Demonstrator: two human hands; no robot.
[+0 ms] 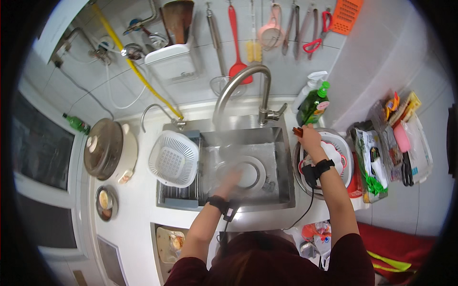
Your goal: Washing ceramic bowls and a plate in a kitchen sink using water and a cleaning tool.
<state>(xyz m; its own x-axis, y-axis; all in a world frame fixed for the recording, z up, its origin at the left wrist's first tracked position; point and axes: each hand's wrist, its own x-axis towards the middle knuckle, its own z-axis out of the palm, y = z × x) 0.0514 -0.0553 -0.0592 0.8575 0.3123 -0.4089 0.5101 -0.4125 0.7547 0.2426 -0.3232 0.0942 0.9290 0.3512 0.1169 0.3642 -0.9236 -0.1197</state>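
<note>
My left hand (230, 180) is down in the stainless steel sink (282, 168), at the left edge of a round white dish (248, 175). Blur over this area hides its fingers, so I cannot tell whether they grip the dish. A dark, crumpled-looking thing (269, 185) lies on the sink floor to the dish's right. Right of the sink, my right hand (310, 137) is closed around a few brown sticks (297, 132) whose ends poke out to the left. Below that hand are nested white colanders (343, 143) with a red-rimmed bowl (327, 148). A green dish soap bottle (315, 105) stands just behind it.
A curved faucet (264, 82) arches over the sink. On the sink's left side, a white plastic basket (173, 159) sits on a drying rack (191, 193). Farther left stands a lidded cooker (107, 150). Packaged goods (372, 161) crowd the right end. Utensils, including a red ladle (238, 68), hang behind.
</note>
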